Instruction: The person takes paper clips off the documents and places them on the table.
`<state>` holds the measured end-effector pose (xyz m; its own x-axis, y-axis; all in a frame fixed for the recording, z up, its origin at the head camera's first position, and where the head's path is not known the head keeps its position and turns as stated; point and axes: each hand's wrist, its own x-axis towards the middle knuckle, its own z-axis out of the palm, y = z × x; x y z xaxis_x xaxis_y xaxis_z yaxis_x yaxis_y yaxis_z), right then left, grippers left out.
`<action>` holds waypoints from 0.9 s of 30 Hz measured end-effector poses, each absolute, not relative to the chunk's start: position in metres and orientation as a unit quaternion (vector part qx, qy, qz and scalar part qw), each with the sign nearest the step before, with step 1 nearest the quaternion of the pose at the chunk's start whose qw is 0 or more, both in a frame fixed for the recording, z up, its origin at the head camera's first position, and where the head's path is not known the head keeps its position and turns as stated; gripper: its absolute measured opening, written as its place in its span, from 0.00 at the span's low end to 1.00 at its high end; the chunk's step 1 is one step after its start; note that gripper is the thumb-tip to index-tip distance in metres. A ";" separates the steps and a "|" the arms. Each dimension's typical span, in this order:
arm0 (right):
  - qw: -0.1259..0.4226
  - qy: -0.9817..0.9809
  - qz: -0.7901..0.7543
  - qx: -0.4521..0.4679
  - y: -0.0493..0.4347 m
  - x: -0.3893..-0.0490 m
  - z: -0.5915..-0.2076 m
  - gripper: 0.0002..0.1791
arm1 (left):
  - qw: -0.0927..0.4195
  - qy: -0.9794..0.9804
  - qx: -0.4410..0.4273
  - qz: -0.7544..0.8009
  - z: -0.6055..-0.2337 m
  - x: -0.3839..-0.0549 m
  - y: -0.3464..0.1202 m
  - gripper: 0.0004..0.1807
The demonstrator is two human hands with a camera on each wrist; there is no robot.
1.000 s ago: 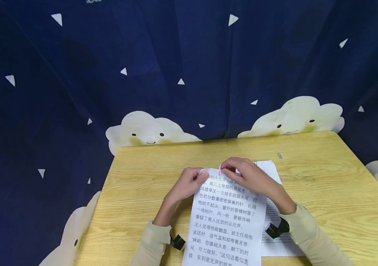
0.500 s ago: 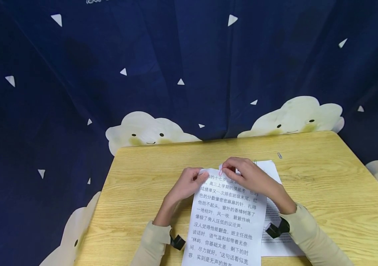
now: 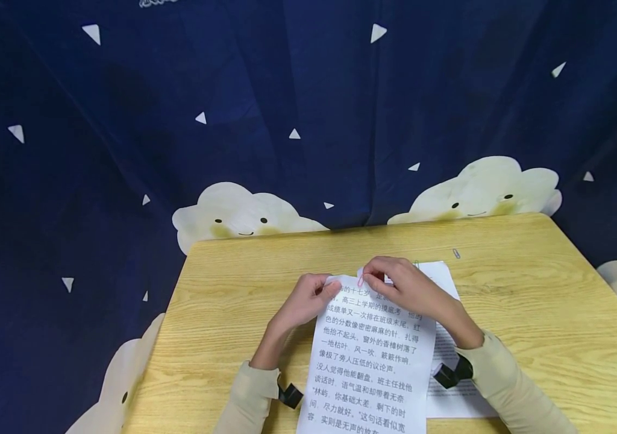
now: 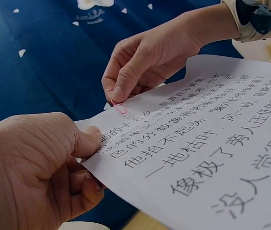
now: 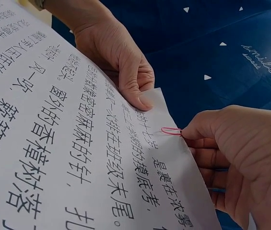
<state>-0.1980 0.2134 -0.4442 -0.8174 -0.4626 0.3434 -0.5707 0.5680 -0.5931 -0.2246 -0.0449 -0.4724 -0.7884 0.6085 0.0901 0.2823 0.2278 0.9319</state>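
Note:
A printed sheet of paper [image 3: 368, 355] is held raised and tilted in the middle of the head view. My left hand [image 3: 305, 301] grips its top left corner, thumb on the printed face. At the top edge, my right hand [image 3: 406, 289] pinches a pink paper clip [image 5: 171, 131] between thumb and forefinger. The clip's rounded loop lies over the printed face, as the left wrist view also shows; its other end is hidden by the fingertips. Whether more sheets lie behind this one cannot be told.
Other printed papers [image 3: 452, 361] lie on the wooden table [image 3: 531, 301], partly under the raised sheet and right forearm, with a green paper clip [image 3: 416, 264] at their top edge. A blue paper clip [image 3: 456, 254] lies beyond them. A dark blue curtain [image 3: 265, 90] hangs behind.
The pink paper clip has shifted very slightly at my right fingertips. Both hands and the sheet stay in almost the same place.

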 end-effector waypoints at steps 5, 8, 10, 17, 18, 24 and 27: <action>0.081 -0.881 0.358 0.297 0.214 -0.199 -0.446 0.04 | 0.147 0.769 0.293 0.549 -0.473 -0.224 -0.045 0.15; 0.087 -0.882 0.354 0.298 0.214 -0.199 -0.447 0.04 | 0.148 0.768 0.292 0.550 -0.472 -0.224 -0.044 0.16; 0.090 -0.883 0.352 0.297 0.215 -0.198 -0.446 0.04 | 0.149 0.767 0.291 0.551 -0.472 -0.224 -0.044 0.16; 0.098 -0.883 0.349 0.299 0.215 -0.198 -0.446 0.05 | 0.145 0.768 0.291 0.551 -0.471 -0.224 -0.044 0.16; 0.099 -0.883 0.349 0.298 0.215 -0.198 -0.446 0.05 | 0.144 0.769 0.291 0.551 -0.471 -0.224 -0.044 0.16; 0.101 -0.883 0.359 0.287 0.217 -0.198 -0.441 0.05 | 0.142 0.772 0.278 0.554 -0.471 -0.224 -0.044 0.16; 0.100 -0.884 0.358 0.285 0.218 -0.198 -0.440 0.05 | 0.141 0.774 0.270 0.555 -0.472 -0.224 -0.045 0.15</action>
